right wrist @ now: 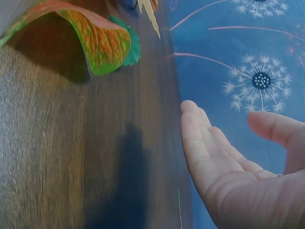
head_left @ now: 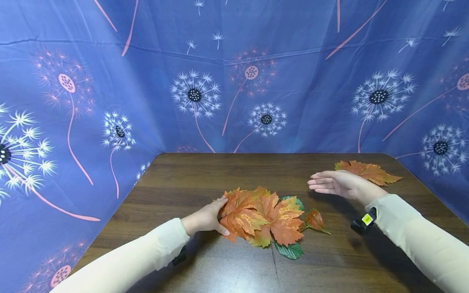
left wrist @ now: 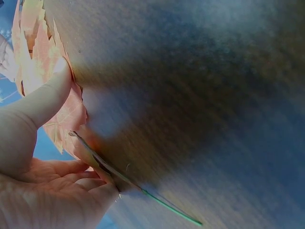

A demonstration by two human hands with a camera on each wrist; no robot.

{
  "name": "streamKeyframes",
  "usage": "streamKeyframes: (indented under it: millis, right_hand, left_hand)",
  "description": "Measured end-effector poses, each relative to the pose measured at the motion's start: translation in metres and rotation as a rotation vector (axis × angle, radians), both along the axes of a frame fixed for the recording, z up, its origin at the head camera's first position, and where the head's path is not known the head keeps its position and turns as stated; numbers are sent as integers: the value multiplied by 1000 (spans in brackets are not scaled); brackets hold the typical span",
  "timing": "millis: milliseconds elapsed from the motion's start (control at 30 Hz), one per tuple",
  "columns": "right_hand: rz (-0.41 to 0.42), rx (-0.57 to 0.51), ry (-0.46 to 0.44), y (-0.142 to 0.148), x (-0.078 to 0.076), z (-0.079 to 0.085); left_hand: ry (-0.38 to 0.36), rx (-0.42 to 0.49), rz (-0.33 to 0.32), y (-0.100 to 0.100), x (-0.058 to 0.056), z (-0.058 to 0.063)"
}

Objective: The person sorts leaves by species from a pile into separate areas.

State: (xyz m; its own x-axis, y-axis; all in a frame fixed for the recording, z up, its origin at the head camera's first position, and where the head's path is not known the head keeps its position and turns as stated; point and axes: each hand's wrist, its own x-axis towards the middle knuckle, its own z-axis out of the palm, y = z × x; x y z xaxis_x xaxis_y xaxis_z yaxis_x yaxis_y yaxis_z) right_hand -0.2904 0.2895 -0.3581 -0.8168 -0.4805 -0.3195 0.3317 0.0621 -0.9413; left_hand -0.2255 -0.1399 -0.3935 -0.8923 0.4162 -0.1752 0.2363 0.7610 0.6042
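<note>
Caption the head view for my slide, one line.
The left hand grips clustered orange, jagged-edged leaves on a brown wood-grain table; the right hand hovers open.

Dandelion-print cloth (head_left: pixel 307 77) behind brown table (head_left: pixel 238 171)

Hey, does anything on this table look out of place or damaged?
Only mildly: orange foliage lies near the far right corner of the table, beyond the right hand, apart from the leaf pile the left hand grips. No damage stands out.
</note>
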Motion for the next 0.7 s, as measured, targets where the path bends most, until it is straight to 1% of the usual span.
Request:
streamKeyframes:
  millis: [300,567,700]
  right_hand:
    - [4,-20,-2,-11,4,0]
    - [39,-51,1,-19,9,-2]
    - [57,-50,10,-24,12,-3]
  left_hand:
    - [9,5,-4,0,-1,-2]
    - [-3,4,6,0,1,-1]
    - [-6,10,8,1,2,1]
